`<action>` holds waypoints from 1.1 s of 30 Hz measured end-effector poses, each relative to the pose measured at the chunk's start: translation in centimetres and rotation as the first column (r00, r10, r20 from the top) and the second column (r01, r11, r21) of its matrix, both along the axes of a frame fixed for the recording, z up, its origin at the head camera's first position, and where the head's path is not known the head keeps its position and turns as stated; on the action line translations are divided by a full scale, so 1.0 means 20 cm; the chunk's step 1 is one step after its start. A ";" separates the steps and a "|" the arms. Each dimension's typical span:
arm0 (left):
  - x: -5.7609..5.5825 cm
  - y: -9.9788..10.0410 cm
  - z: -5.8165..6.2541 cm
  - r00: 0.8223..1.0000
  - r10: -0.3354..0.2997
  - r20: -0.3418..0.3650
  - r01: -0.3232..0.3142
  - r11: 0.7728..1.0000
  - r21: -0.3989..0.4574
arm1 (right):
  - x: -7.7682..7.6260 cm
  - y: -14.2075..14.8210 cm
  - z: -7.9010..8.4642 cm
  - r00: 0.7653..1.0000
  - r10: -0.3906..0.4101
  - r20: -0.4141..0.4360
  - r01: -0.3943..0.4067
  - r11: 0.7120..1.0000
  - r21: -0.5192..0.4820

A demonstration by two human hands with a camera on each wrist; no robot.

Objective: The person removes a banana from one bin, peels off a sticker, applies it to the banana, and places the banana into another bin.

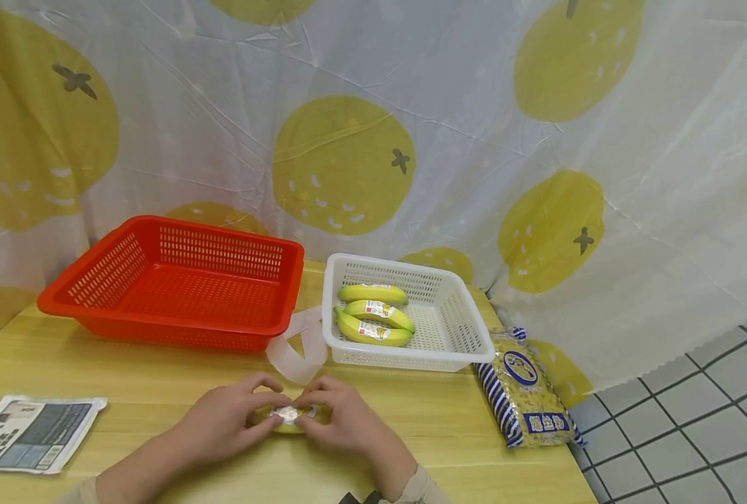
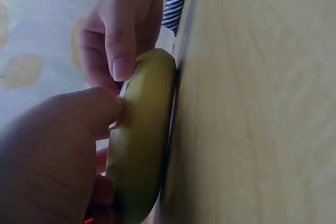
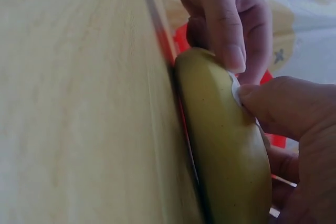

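Note:
On the table in front of me lies a banana [image 2: 143,129] with a white printed label [image 1: 287,414] on its upper side. My left hand [image 1: 229,418] grips it from the left, its thumb on the label's edge. From the other end my right hand [image 1: 346,420] holds it, thumb and fingers also at the label. In the right wrist view, a lifted, wrinkled edge of the label shows by the thumb on the banana [image 3: 220,135]. Fingers on the far side are partly hidden behind the fruit.
A white basket [image 1: 455,315] holds three labelled bananas [image 1: 376,315] behind my hands. Left of it stands a red basket [image 1: 209,304]. A pale strip [image 1: 294,357] lies between them. A noodle bag [image 1: 527,392] is at the right edge, a printed packet [image 1: 36,434] at the left.

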State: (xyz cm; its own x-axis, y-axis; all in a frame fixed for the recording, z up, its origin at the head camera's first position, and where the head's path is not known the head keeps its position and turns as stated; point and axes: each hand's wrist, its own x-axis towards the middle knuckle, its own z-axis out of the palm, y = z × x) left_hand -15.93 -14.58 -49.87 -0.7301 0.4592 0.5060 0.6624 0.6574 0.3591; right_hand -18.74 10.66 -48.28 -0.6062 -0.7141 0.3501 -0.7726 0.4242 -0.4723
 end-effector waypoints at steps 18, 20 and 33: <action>-0.01 -0.01 0.04 0.987 0.116 0.111 -0.114 0.993 -0.025 | 0.00 0.06 0.06 0.992 -0.124 -0.032 0.128 0.961 0.243; -0.01 -0.01 0.03 0.990 0.090 0.109 -0.089 0.996 -0.006 | 0.00 0.07 0.07 0.993 -0.115 -0.012 0.114 0.961 0.254; -0.06 -0.03 0.05 0.990 -0.038 0.134 0.012 0.982 0.187 | 0.02 0.25 0.11 0.995 -0.064 0.079 0.043 0.969 0.244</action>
State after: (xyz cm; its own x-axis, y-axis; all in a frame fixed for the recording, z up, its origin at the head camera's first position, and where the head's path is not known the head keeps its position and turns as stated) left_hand -17.10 -15.12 -48.94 -0.7877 0.3858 0.4803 0.6140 0.5548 0.5614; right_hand -18.40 15.66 -46.02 -0.6661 -0.7368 0.1161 -0.7067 0.5738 -0.4139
